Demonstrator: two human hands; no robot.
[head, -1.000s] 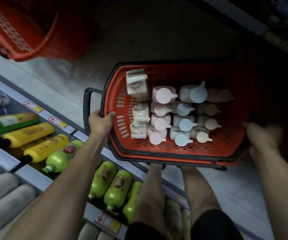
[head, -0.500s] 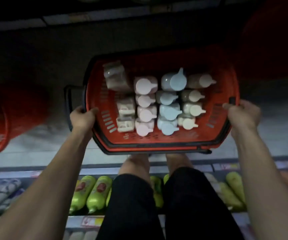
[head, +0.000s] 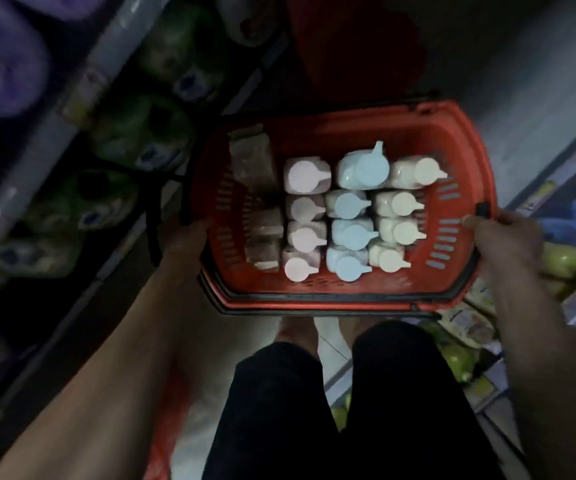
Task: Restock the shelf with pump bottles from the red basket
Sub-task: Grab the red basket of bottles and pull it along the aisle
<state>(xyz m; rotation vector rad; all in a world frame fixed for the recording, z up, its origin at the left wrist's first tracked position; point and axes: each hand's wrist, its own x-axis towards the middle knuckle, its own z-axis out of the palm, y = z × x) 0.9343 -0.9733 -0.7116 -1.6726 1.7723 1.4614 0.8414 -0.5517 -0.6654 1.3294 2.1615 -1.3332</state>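
Black shorts point(head: 366, 410) nearest, bare legs below. Left hand point(head: 184, 237) and right hand point(head: 508, 240) each curl fingers over opposite rims of the red basket point(head: 314, 299), held above the floor. Inside stand pump bottles point(head: 352, 233) in pink, blue and cream rows. Shelves point(head: 72, 109) either side, blurred.

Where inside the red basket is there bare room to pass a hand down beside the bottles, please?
A bare strip runs along the red basket's far wall beyond the pump bottles, with a narrower one along the slotted right wall beside the cream row. The middle is packed: bottle rows and wrapped packs touch. Left hand, right hand grip the rim.
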